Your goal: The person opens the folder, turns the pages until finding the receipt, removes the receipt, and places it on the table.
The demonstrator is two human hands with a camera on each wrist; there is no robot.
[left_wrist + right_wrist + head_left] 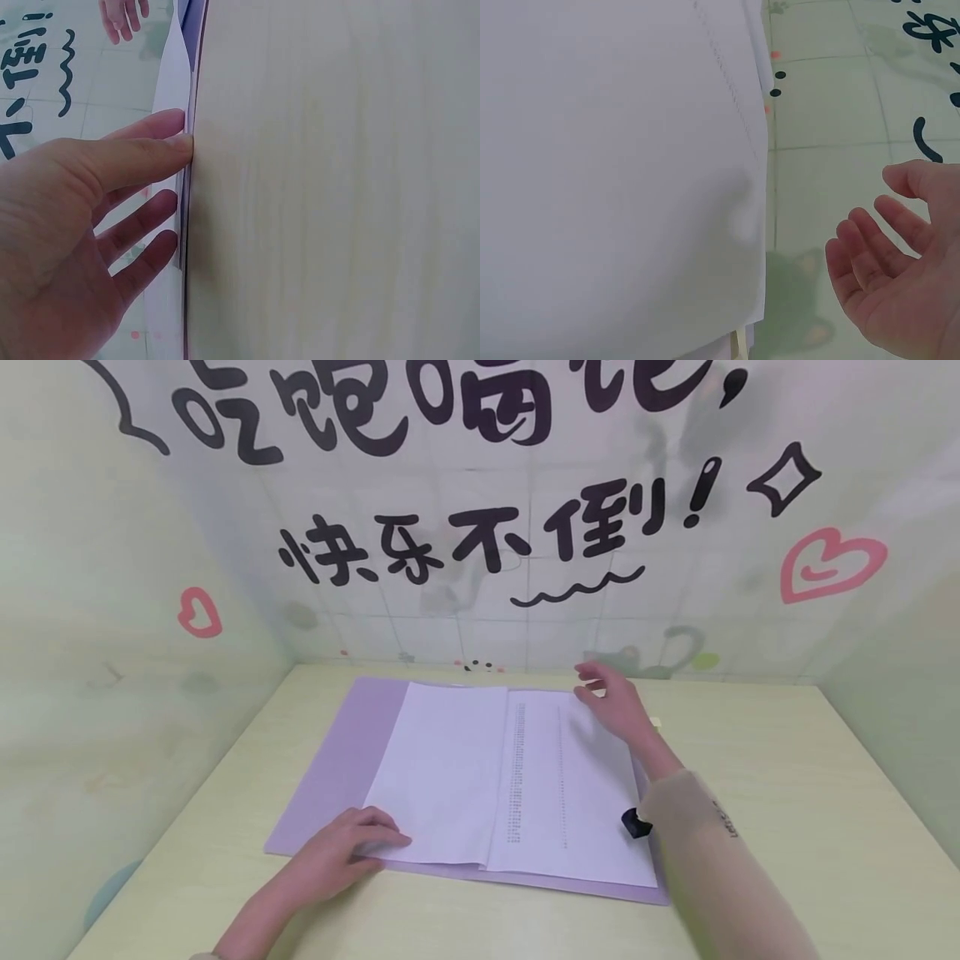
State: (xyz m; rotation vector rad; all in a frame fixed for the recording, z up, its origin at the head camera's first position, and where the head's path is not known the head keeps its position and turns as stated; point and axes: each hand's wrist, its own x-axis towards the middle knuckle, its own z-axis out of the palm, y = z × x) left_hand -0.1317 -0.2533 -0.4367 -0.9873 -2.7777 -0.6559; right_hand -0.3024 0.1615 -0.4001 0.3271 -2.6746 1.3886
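An open lilac folder (322, 777) lies on the table, with white sheets spread inside. Its left page (442, 768) looks blank, while the right page (592, 793) carries columns of small print. My left hand (348, 847) rests at the lower left of the pages, fingers lying on the paper. In the left wrist view, the left thumb (161, 156) touches the folder's near edge. My right hand (615, 702) is raised over the upper right corner of the pages. Seen from the right wrist, its fingers (877, 240) are loosely bent, apart from the paper, holding nothing.
The pale wood table (772, 793) meets a back wall (465, 602) with black lettering and pink hearts. A small black object (637, 823) shows beside the right sleeve (720, 868). At the table's left side, part of a bluish round thing (112, 893) is visible.
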